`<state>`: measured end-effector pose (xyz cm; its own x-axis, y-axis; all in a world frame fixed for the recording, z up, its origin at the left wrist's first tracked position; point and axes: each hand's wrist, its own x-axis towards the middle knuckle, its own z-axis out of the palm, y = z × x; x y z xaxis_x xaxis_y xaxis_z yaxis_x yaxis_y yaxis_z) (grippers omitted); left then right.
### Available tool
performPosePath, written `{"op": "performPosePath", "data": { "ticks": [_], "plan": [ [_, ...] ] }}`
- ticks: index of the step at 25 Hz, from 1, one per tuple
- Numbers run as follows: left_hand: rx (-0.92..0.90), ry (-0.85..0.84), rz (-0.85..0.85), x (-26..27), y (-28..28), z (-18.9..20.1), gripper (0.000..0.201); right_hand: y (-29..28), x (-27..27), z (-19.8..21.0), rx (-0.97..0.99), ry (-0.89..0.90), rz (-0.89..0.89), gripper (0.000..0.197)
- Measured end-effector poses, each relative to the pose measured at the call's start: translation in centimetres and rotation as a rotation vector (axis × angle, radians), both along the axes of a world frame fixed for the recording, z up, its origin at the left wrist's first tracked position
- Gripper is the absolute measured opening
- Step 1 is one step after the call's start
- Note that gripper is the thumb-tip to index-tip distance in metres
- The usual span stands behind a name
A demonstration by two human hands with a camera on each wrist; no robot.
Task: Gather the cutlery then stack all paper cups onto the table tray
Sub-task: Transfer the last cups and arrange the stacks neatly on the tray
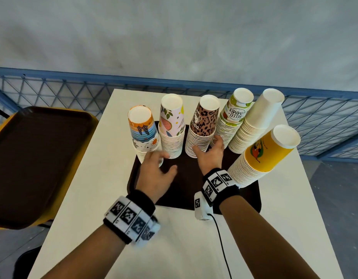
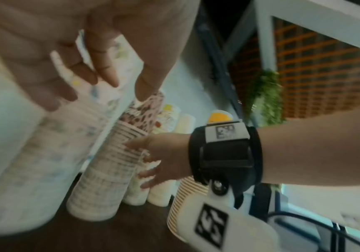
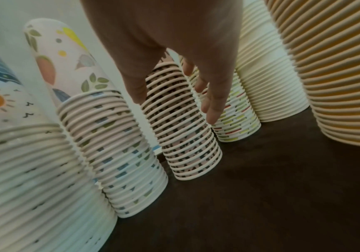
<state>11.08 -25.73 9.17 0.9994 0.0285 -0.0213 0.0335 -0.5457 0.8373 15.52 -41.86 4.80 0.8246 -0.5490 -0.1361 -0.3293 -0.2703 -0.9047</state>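
Six stacks of upturned paper cups stand on one dark tray (image 1: 242, 200) on the white table (image 1: 89, 198). Five make a back row: from the left, a beach-print stack (image 1: 143, 133), a fruit-print stack (image 1: 172, 127), a leopard stack (image 1: 202, 127), a "Hello Summer" stack (image 1: 232, 119) and a plain white stack (image 1: 254, 121). The sixth, a yellow stack (image 1: 262, 156), stands nearer, at the tray's right edge.

The left hand (image 1: 156, 174) reaches toward the foot of the beach-print stack with its fingers spread and loose; it holds nothing, and the head view blurs its fingertips, so I cannot tell whether they touch the cups. The right hand (image 1: 211, 154) is also spread and holds nothing: its thumb lies by the leopard stack's rims and its fingers (image 3: 213, 109) reach down between that stack and the "Hello Summer" one, close against both.

One second tray (image 1: 37, 154), brown and on a yellow base, sits off the table's left edge. Two marker bands are in view, one on each wrist.
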Motion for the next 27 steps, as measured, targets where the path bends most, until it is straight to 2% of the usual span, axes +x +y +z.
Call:
{"op": "performPosePath", "data": {
  "ticks": [1,3,5,9,12,15,19,24,27],
  "plan": [
    [0.027,-0.178,-0.073,0.6,-1.0,1.5,0.033,0.0,0.4,-0.1,0.002,-0.004,-0.001,0.088],
    [0.141,-0.452,-0.105,2.9,-2.5,4.4,0.041,0.2,1.0,-0.3,0.017,-0.007,-0.006,0.094],
    [0.21,-0.52,-0.043,5.5,-3.4,6.2,0.053,0.4,1.5,-0.4,0.05,0.024,-0.019,0.098],
    [0.183,-0.253,0.0,8.6,-4.5,6.2,0.083,0.3,2.8,-1.0,0.135,0.194,-0.054,0.102],
    [0.035,-0.099,0.061,9.2,-5.1,5.3,0.086,0.3,3.6,-1.7,0.17,0.272,-0.071,0.098],
    [-0.037,-0.127,0.1,9.7,-5.7,4.8,0.075,0.1,4.1,-2.5,0.162,0.26,-0.082,0.095],
    [-0.114,-0.124,0.106,11.0,-6.7,4.2,0.076,0.0,4.7,-3.3,0.173,0.244,-0.129,0.093],
    [-0.173,-0.122,0.148,12.9,-7.6,3.6,0.075,-0.1,5.0,-4.0,0.24,0.338,-0.168,0.086],
    [-0.178,-0.138,0.153,13.8,-8.0,3.4,0.073,0.0,5.5,-4.6,0.244,0.303,-0.182,0.085]
  ]
}}
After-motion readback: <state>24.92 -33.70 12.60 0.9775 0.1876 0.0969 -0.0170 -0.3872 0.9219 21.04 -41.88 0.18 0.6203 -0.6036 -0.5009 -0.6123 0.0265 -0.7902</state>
